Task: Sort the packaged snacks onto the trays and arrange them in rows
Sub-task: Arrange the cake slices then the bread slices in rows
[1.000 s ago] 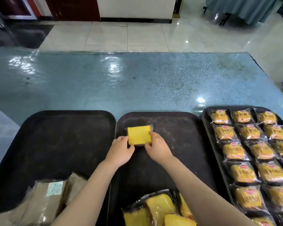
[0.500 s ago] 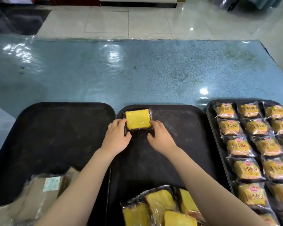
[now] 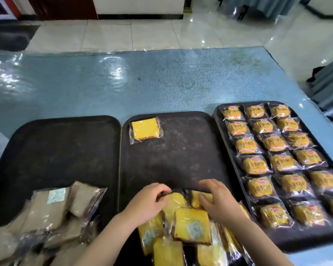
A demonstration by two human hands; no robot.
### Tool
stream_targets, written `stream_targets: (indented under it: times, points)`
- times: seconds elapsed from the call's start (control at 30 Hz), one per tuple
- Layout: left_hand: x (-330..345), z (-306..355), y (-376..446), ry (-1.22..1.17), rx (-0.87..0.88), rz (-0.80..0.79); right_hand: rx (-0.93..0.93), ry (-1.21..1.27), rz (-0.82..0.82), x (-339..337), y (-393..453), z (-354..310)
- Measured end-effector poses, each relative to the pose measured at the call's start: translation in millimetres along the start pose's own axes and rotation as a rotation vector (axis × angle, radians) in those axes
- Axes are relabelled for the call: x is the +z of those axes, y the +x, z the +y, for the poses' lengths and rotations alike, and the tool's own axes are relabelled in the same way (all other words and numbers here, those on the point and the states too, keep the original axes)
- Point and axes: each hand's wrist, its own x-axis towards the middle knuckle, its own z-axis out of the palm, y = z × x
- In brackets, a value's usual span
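Reaching into the heap of yellow cake packets [image 3: 190, 223] at the near end of the middle tray [image 3: 173, 160]: left hand [image 3: 148, 202] curling onto a wrapper, right hand [image 3: 215, 200] loosely spread above. Best lifting one packet only, then aligning beside the placed packet [image 3: 145, 129] in the far-left corner.

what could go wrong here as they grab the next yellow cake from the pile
The yellow cake pile is loosely stacked and overlapping, so the left hand or right hand may drag extra packs along. The pile also spills toward the middle tray's near edge, so packs could slide off.
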Motion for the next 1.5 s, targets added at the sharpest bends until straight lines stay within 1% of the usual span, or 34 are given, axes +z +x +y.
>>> stream_targets:
  times: [0.03,0.1,0.17,0.23,0.3,0.47,0.53,0.63,0.73,0.87,0.93,1.07,1.17,1.3,1.4,1.5]
  points:
    - [7.1,4.2,-4.7,0.05,0.026,0.01,0.006,-0.005,0.022,-2.0,-10.7,3.9]
    - [16.5,15.5,-11.5,0.142,0.082,0.015,0.043,-0.042,0.01,-7.0,-28.8,9.8]
    - [21.4,30.1,-13.2,0.195,0.142,-0.032,0.069,-0.079,-0.011,-10.4,-42.0,18.0]
    - [25.3,43.8,-9.2,0.236,0.174,-0.101,0.118,-0.049,-0.018,-14.8,-51.3,23.9]
    - [28.4,54.3,-2.1,0.263,0.153,-0.127,0.172,-0.046,-0.032,-19.7,-58.1,26.9]
    - [34.6,63.6,12.8,0.333,0.016,-0.161,0.264,-0.192,-0.078,-22.2,-62.4,23.4]
    - [37.3,63.7,14.9,0.315,-0.005,-0.155,0.287,-0.156,-0.066,-19.1,-60.0,23.3]
    - [39.5,63.8,18.4,0.222,-0.021,-0.134,0.309,0.02,-0.01,-18.2,-55.1,20.2]
    - [39.7,59.1,25.8,0.008,-0.067,-0.072,0.295,0.125,0.049,-18.8,-44.8,17.4]
    - [36.3,52.1,41.6,-0.354,-0.167,0.018,0.217,0.232,0.144,-17.7,-12.6,19.1]
    - [32.6,50.0,55.6,-0.421,-0.189,0.055,0.171,0.251,0.182,-17.0,10.7,19.7]
    - [19.6,50.5,96.8,-0.398,-0.198,0.144,0.12,0.236,0.213,-15.8,67.5,20.2]
    - [6.3,53.5,132.7,-0.338,-0.2,0.197,0.092,0.259,0.228,-18.2,112.3,24.4]
    - [-6.3,55.1,176.5,-0.221,-0.17,0.198,0.095,0.253,0.237,-22.3,165.8,32.2]
    - [-14.2,58.5,196.1,-0.109,-0.124,0.213,0.111,0.236,0.23,-24.3,190.7,35.3]
    - [-19.8,57.8,216.9,-0.036,-0.108,0.179,0.121,0.231,0.225,-26.2,215.1,39.6]
